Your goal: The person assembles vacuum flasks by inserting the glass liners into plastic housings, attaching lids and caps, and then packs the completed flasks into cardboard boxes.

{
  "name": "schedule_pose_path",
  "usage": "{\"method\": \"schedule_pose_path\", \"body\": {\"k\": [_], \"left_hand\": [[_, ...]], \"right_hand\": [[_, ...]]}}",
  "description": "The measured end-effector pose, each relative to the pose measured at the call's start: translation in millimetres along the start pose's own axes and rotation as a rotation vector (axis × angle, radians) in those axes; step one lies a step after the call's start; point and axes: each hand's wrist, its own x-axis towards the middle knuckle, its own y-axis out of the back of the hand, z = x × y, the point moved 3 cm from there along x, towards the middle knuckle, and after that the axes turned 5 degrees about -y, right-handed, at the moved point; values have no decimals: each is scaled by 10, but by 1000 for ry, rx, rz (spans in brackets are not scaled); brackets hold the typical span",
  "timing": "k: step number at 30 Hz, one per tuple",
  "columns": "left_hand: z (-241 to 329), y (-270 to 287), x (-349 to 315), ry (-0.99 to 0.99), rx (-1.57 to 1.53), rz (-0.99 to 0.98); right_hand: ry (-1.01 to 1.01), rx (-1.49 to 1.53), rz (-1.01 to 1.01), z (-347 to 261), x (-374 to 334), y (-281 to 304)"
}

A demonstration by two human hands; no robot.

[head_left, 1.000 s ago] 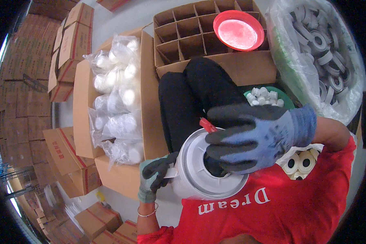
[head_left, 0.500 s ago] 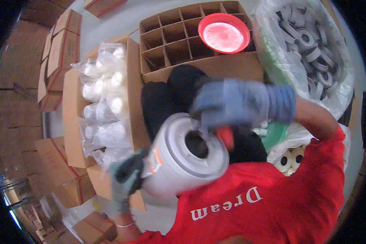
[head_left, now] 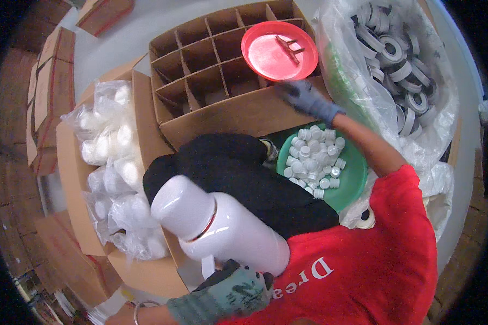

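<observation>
My left hand, in a green and black glove, is closed round the lower side of a white vacuum jug. The jug lies tilted across my lap, its rounded cap end pointing up and left. A thin red line shows between cap and body, and a white handle sticks out near my fingers. My right hand, in a blue-grey glove, is just below a round red dish, fingers loosely apart and somewhat blurred. In the dish lies a dark red, forked piece.
The dish rests on a divided cardboard box. To the left stands a carton of bagged white parts. A green bowl holds small white caps. A plastic-lined container at right holds grey-white rings.
The jug has turned, hiding its round hole and showing its cap end and handle. My right hand has left it for the dish, where the dark red piece now lies.
</observation>
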Motion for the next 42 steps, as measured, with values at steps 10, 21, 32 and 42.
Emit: {"method": "schedule_pose_path", "body": {"k": [10, 21, 32, 42], "left_hand": [[-1742, 777, -428, 609, -623, 1286], [-2119, 690, -159, 566, -1084, 1026], [-2208, 477, -138, 438, -1103, 1152], [-2200, 859, 30, 174, -576, 1232]], "right_hand": [[-388, -512, 45, 1356, -969, -2306], [-1020, -187, -221, 2583, -1089, -2526], [-415, 1454, -504, -566, -657, 33], [143, 759, -434, -2062, 526, 639]]}}
